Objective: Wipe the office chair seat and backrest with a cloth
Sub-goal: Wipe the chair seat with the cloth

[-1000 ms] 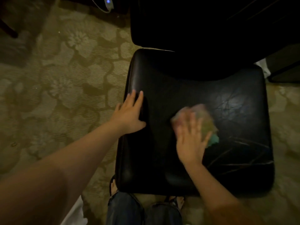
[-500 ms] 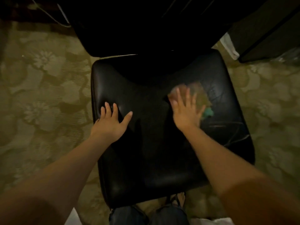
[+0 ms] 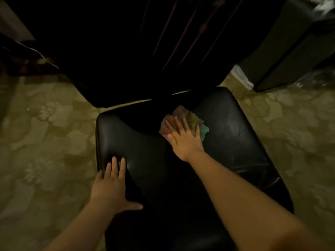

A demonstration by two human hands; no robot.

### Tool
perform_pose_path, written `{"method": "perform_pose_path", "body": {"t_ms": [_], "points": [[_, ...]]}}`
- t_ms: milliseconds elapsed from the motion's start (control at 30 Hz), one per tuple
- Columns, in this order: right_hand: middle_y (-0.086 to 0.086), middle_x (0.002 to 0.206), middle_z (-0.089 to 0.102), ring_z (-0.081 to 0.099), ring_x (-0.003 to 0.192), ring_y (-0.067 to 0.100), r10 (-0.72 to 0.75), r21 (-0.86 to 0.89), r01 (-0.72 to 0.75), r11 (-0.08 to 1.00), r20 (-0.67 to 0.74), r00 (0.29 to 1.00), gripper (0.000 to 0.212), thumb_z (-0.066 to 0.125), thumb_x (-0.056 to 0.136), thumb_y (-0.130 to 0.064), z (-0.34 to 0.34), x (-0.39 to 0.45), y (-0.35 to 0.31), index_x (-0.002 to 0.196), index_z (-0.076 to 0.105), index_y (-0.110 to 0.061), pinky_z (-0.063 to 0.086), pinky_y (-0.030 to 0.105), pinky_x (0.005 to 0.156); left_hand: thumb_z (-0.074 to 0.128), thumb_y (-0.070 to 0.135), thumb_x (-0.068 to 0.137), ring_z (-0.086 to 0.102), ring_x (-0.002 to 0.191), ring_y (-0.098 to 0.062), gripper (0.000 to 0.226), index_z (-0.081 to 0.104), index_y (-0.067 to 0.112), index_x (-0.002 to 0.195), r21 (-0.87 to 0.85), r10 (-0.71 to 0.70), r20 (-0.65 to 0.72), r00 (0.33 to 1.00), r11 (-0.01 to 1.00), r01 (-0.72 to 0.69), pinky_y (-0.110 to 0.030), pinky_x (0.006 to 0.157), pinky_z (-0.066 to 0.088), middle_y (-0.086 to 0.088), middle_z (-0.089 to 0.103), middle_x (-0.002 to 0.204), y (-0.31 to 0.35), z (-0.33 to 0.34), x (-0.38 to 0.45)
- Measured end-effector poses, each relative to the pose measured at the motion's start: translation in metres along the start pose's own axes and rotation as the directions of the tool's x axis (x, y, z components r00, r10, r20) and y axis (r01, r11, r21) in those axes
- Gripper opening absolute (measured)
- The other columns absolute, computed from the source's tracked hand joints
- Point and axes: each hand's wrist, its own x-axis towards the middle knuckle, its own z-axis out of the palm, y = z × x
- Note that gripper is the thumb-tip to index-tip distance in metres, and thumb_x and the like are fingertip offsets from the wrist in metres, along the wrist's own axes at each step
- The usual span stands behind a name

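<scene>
floral carpet (image 3: 45, 134), dark cabinet (image 3: 290, 51)

A black leather seat (image 3: 235, 134) carries a multicoloured cloth (image 3: 192, 122) near its back edge. The chair stands on a floral-patterned floor (image 3: 45, 134), dimly lit.

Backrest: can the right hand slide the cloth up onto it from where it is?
Probably yes. The right hand presses the cloth flat near the rear of the seat, just below the backrest, and nothing lies between them.
</scene>
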Motion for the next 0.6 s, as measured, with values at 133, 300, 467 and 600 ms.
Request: {"method": "perform_pose_path", "body": {"t_ms": [133,300,467,600], "points": [[-0.007,0.151,-0.020,-0.025,0.137,0.020,-0.275,-0.009,0.276,0.961,0.026,0.961,0.055,0.002,0.093,-0.044,0.031,-0.057,-0.053,0.147,-0.005,-0.037,-0.015,0.056,0.108,0.051,0.080,0.057,-0.008,0.142,-0.028,0.134,-0.024,0.006,0.139,-0.038,-0.012,-0.055,0.998,0.999,0.010,-0.041,0.116,0.004,-0.019,-0.017,0.152,0.001,0.003,-0.009],[0.003,0.156,0.018,0.011,0.143,0.023,-0.492,-0.173,0.480,0.860,-0.032,0.870,0.050,0.026,0.095,-0.036,0.016,-0.025,-0.024,0.145,0.032,-0.030,0.009,0.054,0.111,0.050,0.082,0.056,-0.018,0.140,-0.025,0.134,-0.025,0.008,0.139,-0.120,-0.026,-0.151,0.988,0.993,0.008,-0.047,0.114,-0.003,-0.015,-0.025,0.151,-0.005,-0.017,0.005],[-0.003,0.157,-0.016,-0.017,0.142,0.020,0.298,0.004,-0.298,0.955,-0.039,0.954,0.055,0.020,0.101,-0.035,-0.017,0.066,-0.006,0.148,-0.008,-0.036,-0.008,0.059,0.109,0.057,0.076,0.058,-0.013,0.141,-0.029,0.135,-0.025,0.006,0.139,-0.023,0.004,-0.105,0.994,1.000,-0.007,-0.045,0.115,-0.001,-0.017,-0.023,0.151,-0.007,-0.022,0.027],[-0.003,0.158,-0.005,-0.009,0.144,0.022,-0.080,-0.022,0.078,0.997,-0.107,0.991,0.050,0.026,0.101,-0.038,0.004,0.036,-0.070,0.148,0.011,-0.038,-0.002,0.062,0.110,0.057,0.077,0.056,-0.013,0.142,-0.025,0.133,-0.023,0.011,0.141,-0.065,0.026,-0.109,0.994,0.997,-0.034,-0.043,0.115,0.004,-0.013,-0.022,0.152,-0.013,-0.016,0.025]]}}
